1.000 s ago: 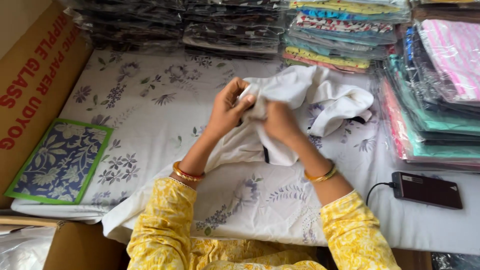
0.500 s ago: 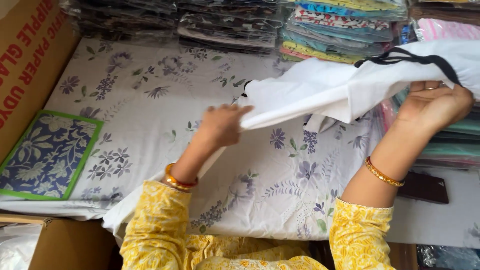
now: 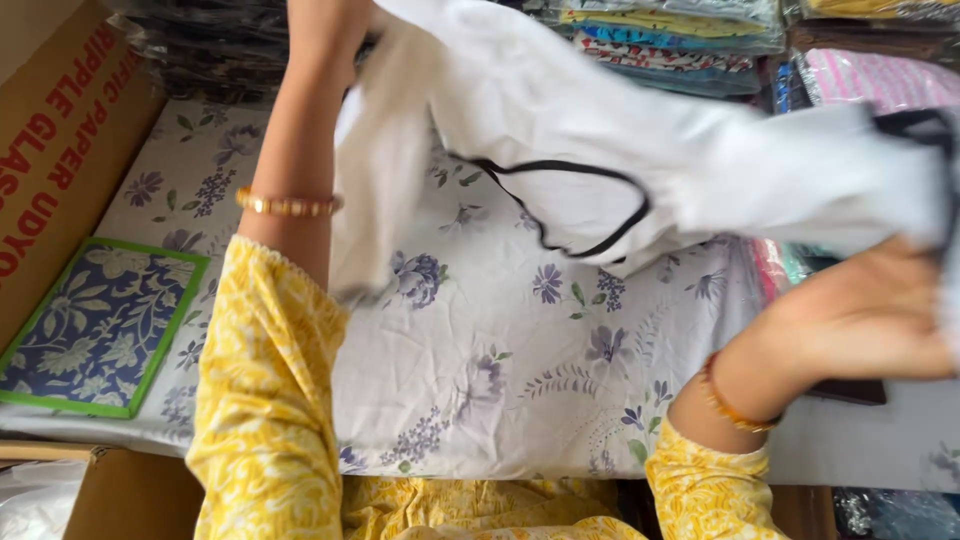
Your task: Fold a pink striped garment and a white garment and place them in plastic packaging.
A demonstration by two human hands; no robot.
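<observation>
A white garment with thin black trim is hanging stretched wide in the air, spanning from far left to right; its left part is drooping down.

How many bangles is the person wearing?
2: one gold bangle on the raised left forearm, one beaded bangle on the right wrist. More may be hidden under the yellow sleeves.
</observation>
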